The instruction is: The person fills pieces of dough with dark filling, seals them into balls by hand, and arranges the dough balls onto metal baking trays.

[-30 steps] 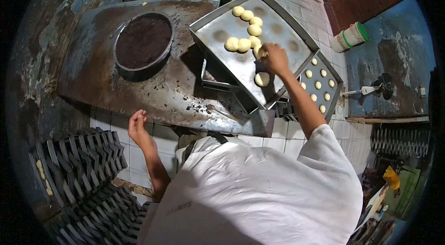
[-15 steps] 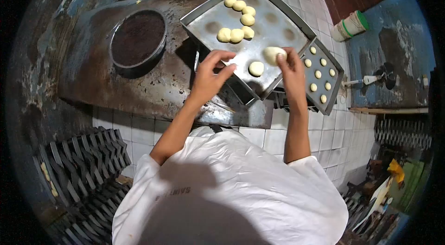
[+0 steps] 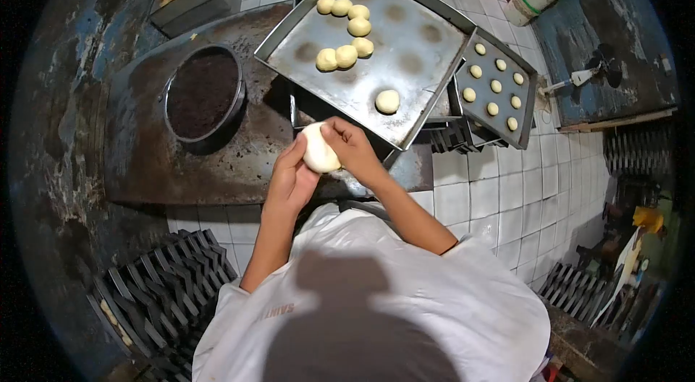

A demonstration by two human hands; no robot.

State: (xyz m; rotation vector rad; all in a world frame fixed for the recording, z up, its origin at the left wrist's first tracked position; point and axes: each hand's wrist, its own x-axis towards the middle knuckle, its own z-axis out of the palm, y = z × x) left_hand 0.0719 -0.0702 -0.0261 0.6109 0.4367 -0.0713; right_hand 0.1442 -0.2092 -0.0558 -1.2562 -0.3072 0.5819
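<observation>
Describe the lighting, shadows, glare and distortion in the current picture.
Head view: wide-lens distortion, black rounded border, the table edge bowed; head view: a dark head-and-shoulders shadow across the white shirt; head view: pale glare on the near part of the large tray; head view: the held dough ball brightly lit, the far left side dim.

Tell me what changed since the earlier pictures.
The right hand carried a pale, rounded dough piece off the rectangular, grey metal tray, leftward and closer; the left hand, empty before, now holds it too. Seven yellowish dough balls and a lone round one stayed on the tray.
</observation>
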